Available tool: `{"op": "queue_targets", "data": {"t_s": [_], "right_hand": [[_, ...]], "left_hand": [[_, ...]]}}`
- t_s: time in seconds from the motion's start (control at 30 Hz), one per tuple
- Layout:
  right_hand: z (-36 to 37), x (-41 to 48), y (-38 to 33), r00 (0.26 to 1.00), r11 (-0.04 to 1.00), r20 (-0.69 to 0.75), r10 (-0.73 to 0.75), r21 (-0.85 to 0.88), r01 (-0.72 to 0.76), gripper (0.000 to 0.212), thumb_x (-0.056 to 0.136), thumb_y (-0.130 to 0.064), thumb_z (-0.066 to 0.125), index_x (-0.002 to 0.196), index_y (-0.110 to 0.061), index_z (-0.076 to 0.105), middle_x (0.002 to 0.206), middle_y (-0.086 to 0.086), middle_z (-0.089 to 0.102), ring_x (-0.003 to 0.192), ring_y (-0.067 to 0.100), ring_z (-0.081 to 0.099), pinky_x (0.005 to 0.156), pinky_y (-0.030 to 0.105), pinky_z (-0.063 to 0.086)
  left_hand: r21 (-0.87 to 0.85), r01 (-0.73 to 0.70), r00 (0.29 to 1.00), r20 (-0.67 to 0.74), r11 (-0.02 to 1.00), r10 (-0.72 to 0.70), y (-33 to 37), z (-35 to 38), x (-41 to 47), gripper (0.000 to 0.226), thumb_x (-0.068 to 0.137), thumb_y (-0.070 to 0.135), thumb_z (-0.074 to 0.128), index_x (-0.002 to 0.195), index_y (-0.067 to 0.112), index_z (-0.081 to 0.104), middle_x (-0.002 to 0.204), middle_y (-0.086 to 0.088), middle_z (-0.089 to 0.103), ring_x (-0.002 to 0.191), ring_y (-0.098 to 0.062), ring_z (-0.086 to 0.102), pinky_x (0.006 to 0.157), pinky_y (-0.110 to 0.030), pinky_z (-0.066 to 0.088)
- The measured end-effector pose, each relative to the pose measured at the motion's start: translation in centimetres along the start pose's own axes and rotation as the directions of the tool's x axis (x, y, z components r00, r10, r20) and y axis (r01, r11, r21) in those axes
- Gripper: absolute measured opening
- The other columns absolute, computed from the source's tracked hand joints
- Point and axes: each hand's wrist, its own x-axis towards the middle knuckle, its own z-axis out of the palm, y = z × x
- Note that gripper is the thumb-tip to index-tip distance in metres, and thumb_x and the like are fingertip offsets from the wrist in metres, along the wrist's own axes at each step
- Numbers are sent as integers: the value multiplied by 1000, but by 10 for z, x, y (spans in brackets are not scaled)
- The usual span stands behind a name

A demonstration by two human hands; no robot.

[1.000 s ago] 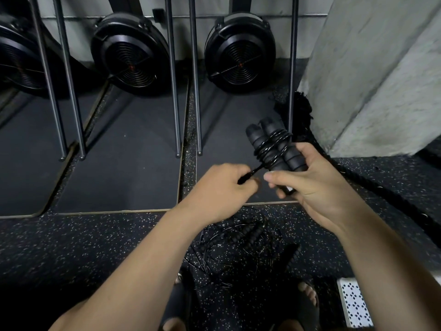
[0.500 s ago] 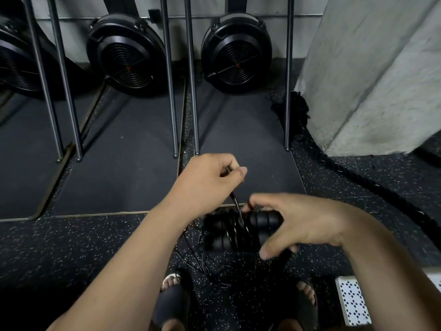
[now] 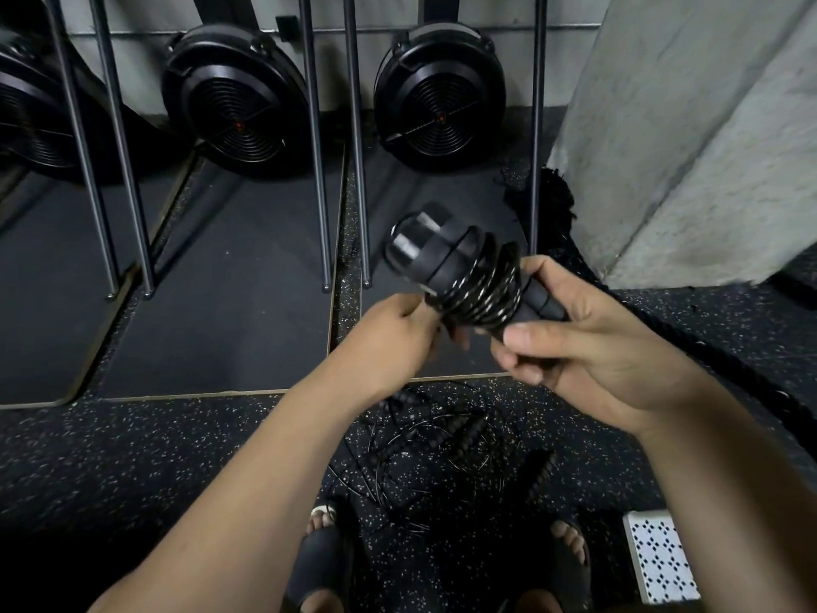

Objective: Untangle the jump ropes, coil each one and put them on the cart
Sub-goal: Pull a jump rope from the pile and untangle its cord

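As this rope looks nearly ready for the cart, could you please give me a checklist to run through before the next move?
1. Grip of right hand on paired handles: ok.
2. Wire cable wound round the handles: ok.
3. Cable end secured: cannot tell, left hand covers it.
4. Other jump ropes untangled: not ok, they lie tangled on the floor.
5. Cart located: cannot tell, none in view.

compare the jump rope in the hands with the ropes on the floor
The held jump rope has its cord wound round its paired handles; the floor ropes sprawl in a loose tangle, handles apart. The held jump rope is lifted, gripped by the right hand, left hand at its coil; the floor ropes lie untouched. Both have black handles and thin cord.
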Motion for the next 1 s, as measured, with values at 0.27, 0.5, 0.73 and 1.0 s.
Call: {"op": "queue_targets", "data": {"t_s": [0.27, 0.5, 0.73, 1.0], "right_hand": [[-8, 12, 15, 861, 939, -501, -86, -328, -98, 74, 77, -9, 93, 136, -16, 48, 97, 9, 80, 80, 23, 76, 66, 34, 57], [-19, 11, 24, 858, 667, -513, 34, -627, -402, 67, 73, -17, 100, 116, -34, 52, 102, 2, 76, 78, 26, 79, 65, 41, 63], [-4, 6, 25, 872, 460, -306, 381, -756, -466, 71, 73, -19, 100, 122, -32, 51, 124, -8, 67, 97, 15, 74, 68, 28, 60], [15, -14, -11, 861, 576, 81, 501, -774, -262, 75, 76, -12, 97, 132, -42, 57, 129, -36, 65, 124, -15, 58, 104, 11, 45]], "left_hand": [[186, -41, 996, 85, 982, 25, 11, 9, 1, 32, 105, 42, 56, 89, 20, 74, 56, 10, 55, 52, -9, 49, 54, -30, 38], [260, -109, 992, 95, 959, 87, 5, 6, -1, 15, 95, 32, 76, 82, 27, 71, 71, 5, 73, 51, -8, 54, 52, -28, 43], [40, -173, 974, 157, 984, 165, 2, -2, -1, 25, 82, 26, 92, 99, 33, 75, 62, 8, 57, 54, -11, 48, 55, -30, 37], [-226, -141, 927, 313, 964, 209, 6, -15, -3, 43, 80, 31, 93, 118, 32, 73, 73, -16, 64, 70, -25, 49, 71, -39, 33]]}}
